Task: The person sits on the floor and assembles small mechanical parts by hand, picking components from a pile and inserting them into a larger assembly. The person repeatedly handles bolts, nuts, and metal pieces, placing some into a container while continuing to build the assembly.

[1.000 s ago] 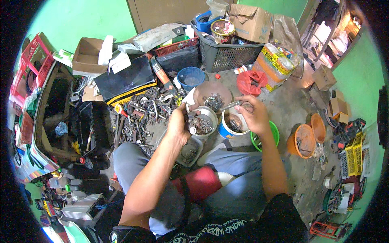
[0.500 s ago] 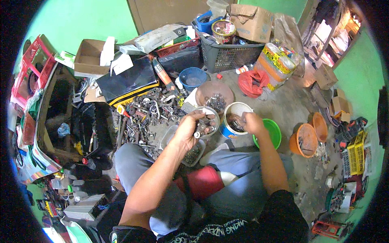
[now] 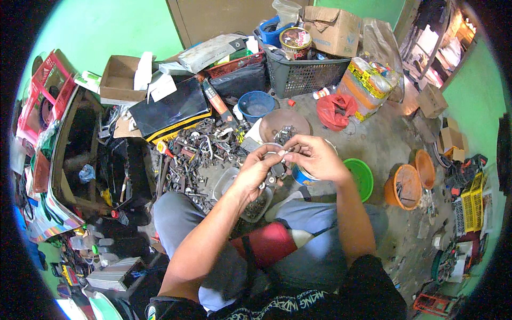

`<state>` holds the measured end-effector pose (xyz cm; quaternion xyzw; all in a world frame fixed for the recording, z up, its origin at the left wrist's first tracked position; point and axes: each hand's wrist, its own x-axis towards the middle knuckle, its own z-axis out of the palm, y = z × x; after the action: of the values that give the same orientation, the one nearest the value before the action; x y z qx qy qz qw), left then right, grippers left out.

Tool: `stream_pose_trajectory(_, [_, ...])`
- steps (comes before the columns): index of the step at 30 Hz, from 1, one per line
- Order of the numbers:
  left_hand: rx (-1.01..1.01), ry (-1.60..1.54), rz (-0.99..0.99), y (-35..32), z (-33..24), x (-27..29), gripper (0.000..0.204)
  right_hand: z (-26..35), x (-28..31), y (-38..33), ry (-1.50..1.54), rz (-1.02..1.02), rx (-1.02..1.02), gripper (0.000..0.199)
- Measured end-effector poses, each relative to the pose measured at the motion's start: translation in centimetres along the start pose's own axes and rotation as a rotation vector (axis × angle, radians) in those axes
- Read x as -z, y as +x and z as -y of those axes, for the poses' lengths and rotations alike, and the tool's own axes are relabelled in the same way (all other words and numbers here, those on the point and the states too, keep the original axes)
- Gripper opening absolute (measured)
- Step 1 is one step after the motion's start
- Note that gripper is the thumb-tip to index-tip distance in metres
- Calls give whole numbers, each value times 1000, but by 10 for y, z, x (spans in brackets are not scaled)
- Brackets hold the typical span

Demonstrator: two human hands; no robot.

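Note:
My left hand [image 3: 255, 169] and my right hand [image 3: 316, 158] meet in front of me, thumbs and fingers pinched together at the tips. A small pale bit shows between them, too small to name. Under the hands, a clear round tub of metal pieces is mostly hidden. The white and blue bucket [image 3: 302, 176] stands below my right hand, largely covered by it. Beside my left wrist is a clear plastic tray [image 3: 225, 180], and small dark metal parts [image 3: 256, 206] lie in a clear container below the wrist.
Loose bolts, wrenches and fittings [image 3: 200, 152] cover the floor at left. Beyond the hands are a brown round dish [image 3: 277, 120] and a blue basin [image 3: 256, 104]. A green basin [image 3: 358, 180] and orange buckets [image 3: 401, 186] stand to the right, a red plastic bag [image 3: 336, 112] farther back.
My right hand has come up and left from the white and blue bucket to meet my left hand. The fingertips of both hands now touch over the clear tub.

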<state>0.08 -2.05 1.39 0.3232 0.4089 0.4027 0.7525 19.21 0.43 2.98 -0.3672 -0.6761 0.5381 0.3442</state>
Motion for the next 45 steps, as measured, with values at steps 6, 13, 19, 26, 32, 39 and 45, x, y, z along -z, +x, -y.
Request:
stream_pose_trajectory(6, [36,178,-65,-5,-9,-13,37,12,-4,-6,-283,-147,70,17])
stream_pose_trajectory(13, [-85,362,-225,1,7,-13,40,15,-10,-8,-290,-177,98,14])
stream_pose_trajectory(19, [-195,333,-157,-6,-7,-20,31,1,7,-9,60,-220,84,12])
stream_pose_trajectory(26, [-278,380,-33,-6,-12,-7,24,8,5,-8,236,-260,91,14])
stream_pose_trajectory(32, [-17,344,-88,-12,-22,-5,23,-18,32,-4,432,-615,133,18])
stream_pose_trajectory(39, [39,101,-294,-12,-11,19,20,-5,102,-34,807,-916,211,19])
stream_pose_trajectory(45, [69,101,-312,-4,-3,27,20,17,103,-45,553,-873,203,18])
